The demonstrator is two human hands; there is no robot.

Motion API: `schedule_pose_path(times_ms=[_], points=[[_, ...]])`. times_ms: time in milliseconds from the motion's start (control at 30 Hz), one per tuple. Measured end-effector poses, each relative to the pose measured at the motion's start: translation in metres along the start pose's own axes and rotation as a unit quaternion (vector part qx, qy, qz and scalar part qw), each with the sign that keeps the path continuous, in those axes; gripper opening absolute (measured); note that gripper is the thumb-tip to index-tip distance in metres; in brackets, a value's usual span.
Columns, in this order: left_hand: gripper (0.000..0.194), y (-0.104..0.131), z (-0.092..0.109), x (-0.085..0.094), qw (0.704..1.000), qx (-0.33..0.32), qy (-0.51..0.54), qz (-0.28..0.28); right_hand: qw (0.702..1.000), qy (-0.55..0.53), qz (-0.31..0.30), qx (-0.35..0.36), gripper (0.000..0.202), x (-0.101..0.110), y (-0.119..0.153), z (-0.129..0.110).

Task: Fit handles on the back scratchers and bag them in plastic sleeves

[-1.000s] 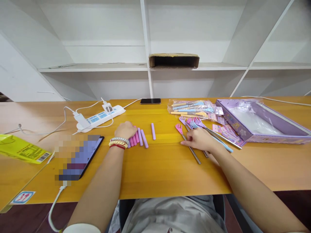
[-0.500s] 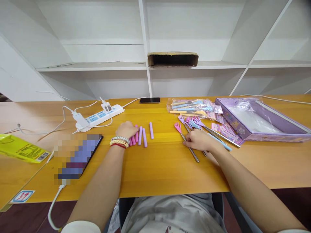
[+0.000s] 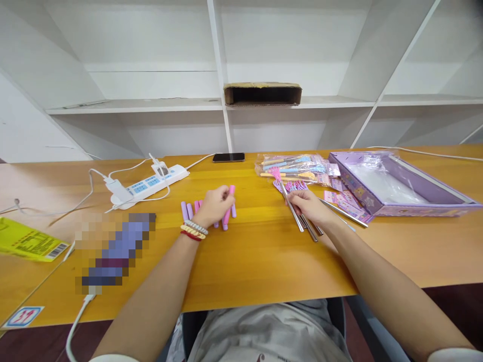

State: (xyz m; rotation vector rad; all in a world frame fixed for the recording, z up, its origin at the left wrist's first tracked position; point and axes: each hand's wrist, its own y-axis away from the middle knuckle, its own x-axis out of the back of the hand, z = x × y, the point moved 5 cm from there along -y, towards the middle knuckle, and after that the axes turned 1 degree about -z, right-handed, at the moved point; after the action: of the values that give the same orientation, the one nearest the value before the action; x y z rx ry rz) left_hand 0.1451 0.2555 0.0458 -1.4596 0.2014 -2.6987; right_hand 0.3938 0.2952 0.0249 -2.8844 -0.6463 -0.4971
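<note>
In the head view my left hand is closed around a pink tube-shaped grip, which stands tilted above the table. Several purple and pink grips lie beside and partly under this hand. My right hand pinches a back scratcher with a pink claw head and a bare metal rod; its head is raised toward the far side. More back scratchers with purple, pink and blue heads lie under and around the right hand, their metal rods pointing toward me.
Plastic-bagged back scratchers and printed cards lie at the back right, next to an open purple box. At left are a power strip, a tablet and a yellow packet. A phone lies near the shelves.
My left hand has moved right and lifted a pink grip. My right hand has raised the pink-headed back scratcher, its head now farther from me. The camera view has shifted slightly.
</note>
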Motion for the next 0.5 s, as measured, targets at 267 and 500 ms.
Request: schedule_pose_path(times_ms=[267,500], points=[[0.023,0.025,0.055,-0.033,0.96,-0.268,-0.06,0.06,0.96,-0.276,0.029,0.037,0.013,0.008,0.002,-0.009],[0.023,0.025,0.054,-0.034,0.951,-0.299,-0.049,0.069,0.952,-0.304,0.024,0.026,0.012,0.008,0.0,-0.004]])
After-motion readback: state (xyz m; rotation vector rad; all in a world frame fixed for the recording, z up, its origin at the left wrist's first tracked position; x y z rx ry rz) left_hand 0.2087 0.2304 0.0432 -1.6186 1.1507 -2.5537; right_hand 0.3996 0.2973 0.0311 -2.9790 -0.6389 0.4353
